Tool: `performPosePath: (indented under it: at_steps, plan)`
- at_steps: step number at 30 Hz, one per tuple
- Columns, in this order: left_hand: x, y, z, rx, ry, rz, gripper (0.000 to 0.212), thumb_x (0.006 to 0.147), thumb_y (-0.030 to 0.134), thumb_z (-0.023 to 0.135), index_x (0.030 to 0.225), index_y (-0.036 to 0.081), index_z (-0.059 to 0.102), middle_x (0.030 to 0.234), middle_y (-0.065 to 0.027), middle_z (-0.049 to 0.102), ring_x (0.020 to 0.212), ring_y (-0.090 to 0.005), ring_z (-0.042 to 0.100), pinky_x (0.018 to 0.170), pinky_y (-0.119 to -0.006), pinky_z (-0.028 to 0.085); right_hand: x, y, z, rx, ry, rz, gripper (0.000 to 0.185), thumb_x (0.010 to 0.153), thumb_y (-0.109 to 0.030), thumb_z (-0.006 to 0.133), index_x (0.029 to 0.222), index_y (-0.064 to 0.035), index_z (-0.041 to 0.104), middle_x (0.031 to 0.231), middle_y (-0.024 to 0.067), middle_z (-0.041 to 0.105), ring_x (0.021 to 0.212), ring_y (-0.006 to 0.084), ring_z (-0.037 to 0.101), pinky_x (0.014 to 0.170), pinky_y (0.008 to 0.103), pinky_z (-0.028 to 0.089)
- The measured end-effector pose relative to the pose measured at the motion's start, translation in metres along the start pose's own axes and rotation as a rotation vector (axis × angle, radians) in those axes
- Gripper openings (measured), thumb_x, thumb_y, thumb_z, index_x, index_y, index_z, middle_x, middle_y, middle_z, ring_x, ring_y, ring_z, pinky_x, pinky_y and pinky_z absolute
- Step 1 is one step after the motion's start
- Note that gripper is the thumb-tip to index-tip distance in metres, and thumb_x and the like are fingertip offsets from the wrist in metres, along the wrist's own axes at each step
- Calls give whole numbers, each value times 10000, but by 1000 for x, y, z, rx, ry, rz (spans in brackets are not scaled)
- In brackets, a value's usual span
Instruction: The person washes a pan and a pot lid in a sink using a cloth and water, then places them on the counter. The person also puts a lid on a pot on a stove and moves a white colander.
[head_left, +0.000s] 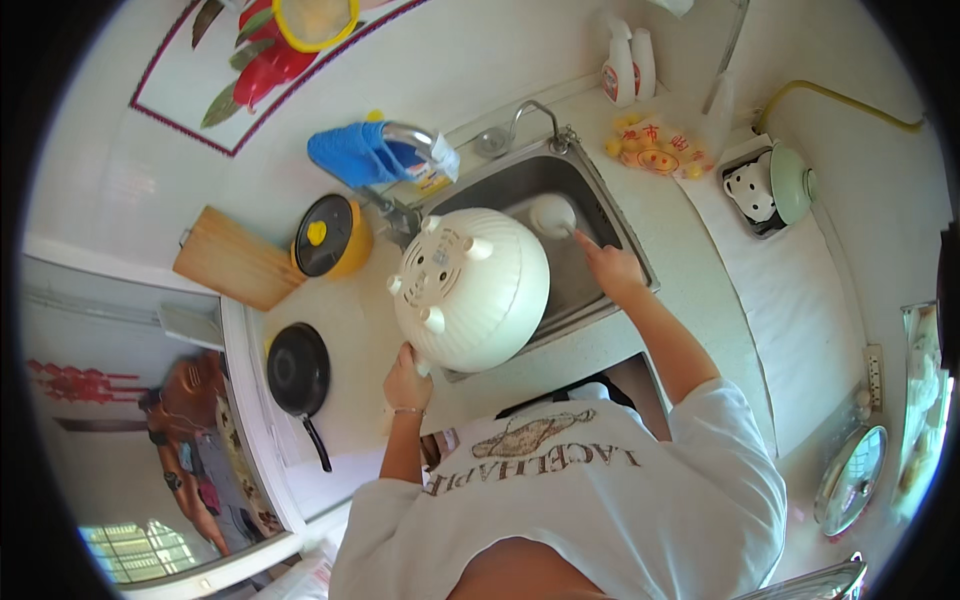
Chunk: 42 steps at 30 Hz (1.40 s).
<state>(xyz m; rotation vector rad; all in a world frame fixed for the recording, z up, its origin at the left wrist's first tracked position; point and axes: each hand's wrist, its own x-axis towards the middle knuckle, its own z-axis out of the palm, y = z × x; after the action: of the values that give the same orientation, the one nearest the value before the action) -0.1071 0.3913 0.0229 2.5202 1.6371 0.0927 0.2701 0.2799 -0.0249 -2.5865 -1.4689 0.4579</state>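
Note:
My left hand (409, 381) grips the handle of a cream-white electric cooking pot (491, 289), tilted over the left part of the steel sink (555, 311). Its underside, with stubby feet and vent slots, faces up and to the left. My right hand (615, 268) is over the sink's right side, its index finger stretched toward a small white rounded object (553, 216) in the basin. Whether that finger touches it or holds a part of it, I cannot tell. The pot hides the left of the basin and part of the faucet.
A black frying pan (298, 367), a yellow lidded pot (352, 236) and a wooden cutting board (236, 259) are at the left. A blue cloth (352, 154) hangs on the faucet. Right of the sink lie a plastic bag of yellow items (656, 150) and a rack with a green bowl (789, 184).

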Motion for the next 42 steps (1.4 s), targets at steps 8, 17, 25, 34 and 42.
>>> performPosePath:
  at_steps: [8, 17, 25, 34, 42]
  plan:
    - [-1, 2, 6, -82, 48, -16, 490, 623, 55, 625, 1083, 133, 478, 948, -85, 624, 827, -294, 604, 663, -384, 481, 10, 24, 30, -112, -58, -72, 517, 866, -238, 453, 1339, -358, 282, 709, 145, 615, 627, 320, 619, 562, 448, 493]
    - [1, -11, -10, -41, 370, 142, 397, 636, 40, 600, 1020, 96, 517, 862, -91, 614, 734, -266, 599, 600, -380, 456, -8, 2, -3, -56, 50, 44, 542, 872, -305, 453, 1364, -359, 233, 745, 161, 614, 666, 334, 621, 589, 463, 497]
    - [22, -21, 15, 29, 265, 148, 260, 615, 52, 609, 865, 113, 573, 764, -55, 608, 708, -253, 590, 601, -362, 451, -10, 17, -6, -38, 97, 10, 535, 866, -301, 492, 1355, -320, 275, 711, 144, 601, 621, 330, 602, 575, 472, 481]
    - [29, -14, 11, -33, 326, 34, 232, 615, 78, 631, 837, 115, 581, 752, -66, 615, 688, -269, 593, 579, -383, 454, -10, 10, -10, 74, 273, -84, 513, 865, -269, 510, 1341, -290, 321, 684, 137, 586, 594, 338, 578, 568, 451, 469]
    - [23, -31, 13, -15, 327, 116, 217, 616, 89, 639, 826, 116, 594, 742, -69, 619, 684, -278, 596, 575, -373, 461, -27, -31, -42, 259, 287, 16, 498, 863, -289, 487, 1335, -309, 329, 775, 174, 606, 698, 359, 594, 647, 473, 472]
